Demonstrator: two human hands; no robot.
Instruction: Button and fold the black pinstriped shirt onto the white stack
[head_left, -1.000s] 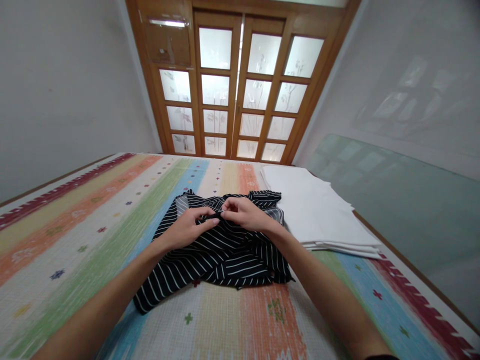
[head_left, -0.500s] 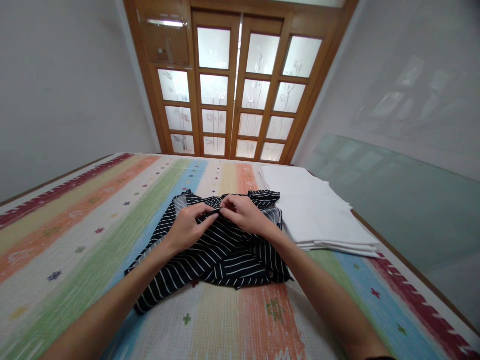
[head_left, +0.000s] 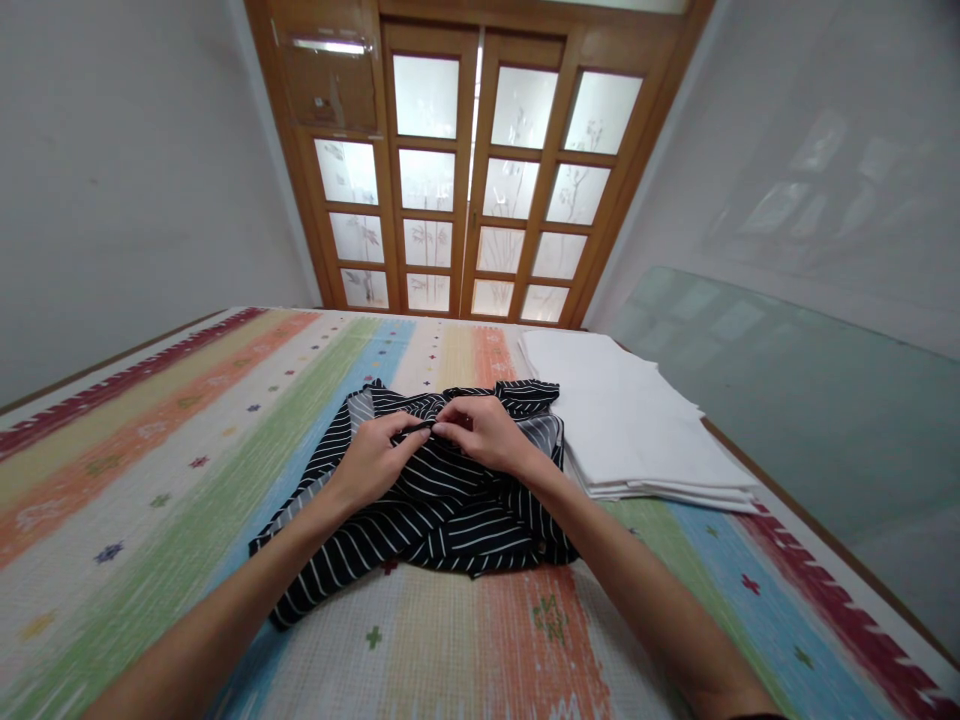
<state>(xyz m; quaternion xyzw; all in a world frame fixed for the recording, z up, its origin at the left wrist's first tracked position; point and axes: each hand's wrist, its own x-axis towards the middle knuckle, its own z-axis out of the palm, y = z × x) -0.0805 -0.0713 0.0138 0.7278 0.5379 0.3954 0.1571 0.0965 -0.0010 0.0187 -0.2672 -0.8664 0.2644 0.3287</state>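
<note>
A black shirt with thin white stripes [head_left: 442,500] lies crumpled on the colourful striped tablecloth [head_left: 420,660]. My left hand [head_left: 376,460] pinches a dark edge of it between thumb and fingers, near the top middle of the garment. Right beside it, my right hand [head_left: 484,432] pinches the same spot, its fingertips almost touching the left ones. Whatever small part lies between the fingertips is too small to make out. Greyish inner fabric shows at the garment's upper left and at its right side.
Just right of the shirt lies a stack of white sheets [head_left: 622,410], partly fanned out. A pale green glass panel [head_left: 780,400] leans along the right wall. Beyond the far edge stand wooden doors with glass panes [head_left: 465,180].
My right hand has shifted slightly left and its fingers have curled a little differently at the pinched edge. My left hand and the shirt stay nearly in place.
</note>
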